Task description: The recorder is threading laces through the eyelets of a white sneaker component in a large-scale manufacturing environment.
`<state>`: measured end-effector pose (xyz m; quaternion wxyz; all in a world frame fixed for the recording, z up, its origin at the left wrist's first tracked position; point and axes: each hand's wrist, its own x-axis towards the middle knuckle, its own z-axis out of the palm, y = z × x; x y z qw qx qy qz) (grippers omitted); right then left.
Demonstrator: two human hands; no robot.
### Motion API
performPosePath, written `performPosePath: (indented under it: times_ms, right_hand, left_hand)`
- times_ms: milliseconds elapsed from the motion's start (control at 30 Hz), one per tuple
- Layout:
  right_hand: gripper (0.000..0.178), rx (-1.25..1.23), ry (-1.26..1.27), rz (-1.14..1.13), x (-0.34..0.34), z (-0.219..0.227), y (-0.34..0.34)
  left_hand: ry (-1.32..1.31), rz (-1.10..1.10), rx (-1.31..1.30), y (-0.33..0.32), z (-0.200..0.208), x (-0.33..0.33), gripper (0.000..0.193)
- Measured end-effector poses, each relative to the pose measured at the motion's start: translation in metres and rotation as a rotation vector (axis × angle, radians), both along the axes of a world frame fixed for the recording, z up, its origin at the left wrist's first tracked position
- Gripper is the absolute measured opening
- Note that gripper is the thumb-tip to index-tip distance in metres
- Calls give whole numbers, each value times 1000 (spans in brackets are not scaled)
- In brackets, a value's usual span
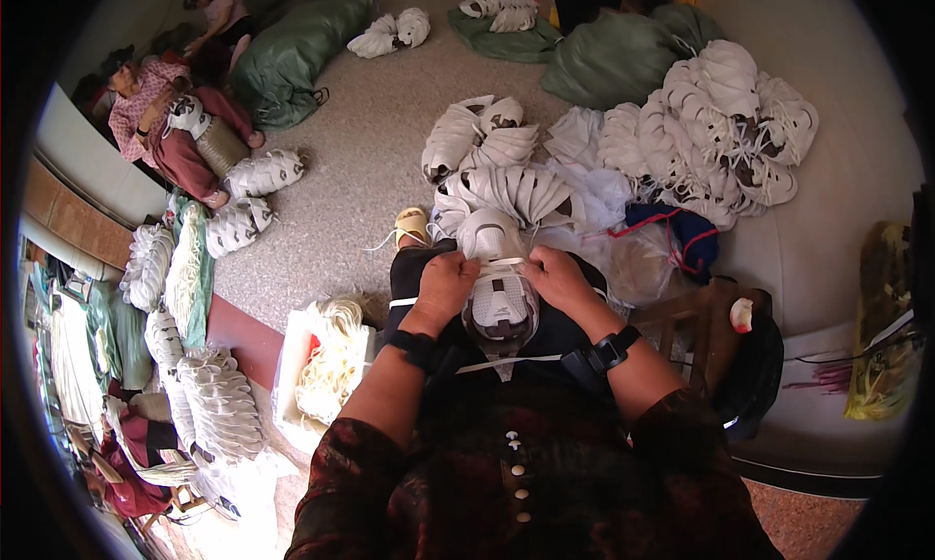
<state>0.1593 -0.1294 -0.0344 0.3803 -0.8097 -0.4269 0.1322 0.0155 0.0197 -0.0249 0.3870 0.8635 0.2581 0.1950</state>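
A white sneaker [501,305] rests on my lap, its tongue toward me and its toe pointing away. A white shoelace [504,263] runs across its lacing area, from one of my hands to the other. My left hand [449,285] is closed at the left side of the shoe, fingertips pinching the lace. Opposite it, my right hand [558,280] is also closed on the lace, at the shoe's right side. Both hands are close to the upper. The exact ends of the lace are hidden by my fingers.
A white box [283,396] of loose laces stands at my left. Nested white shoes [511,192] lie ahead; a larger shoe pile [682,136] is to the right. Green sacks [297,58] sit farther off. A co-worker [156,112] sits at far left. A wooden stool [687,331] is at my right.
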Motion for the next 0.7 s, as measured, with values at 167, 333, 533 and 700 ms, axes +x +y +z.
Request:
performPosePath:
  times_ms: [167, 333, 533, 700]
  right_hand:
    - [30, -104, 195, -35, 4, 7, -13]
    - [28, 106, 682, -124, 15, 8, -28]
    - [18, 353, 982, -327, 67, 22, -92]
    - [18, -84, 34, -224, 54, 2, -88]
  left_hand:
    - [2, 65, 295, 2, -20, -3, 28]
    - [254, 103, 200, -12, 18, -10, 26]
    - [-47, 288, -113, 27, -13, -53, 17]
    - [79, 178, 131, 11, 2, -53, 15]
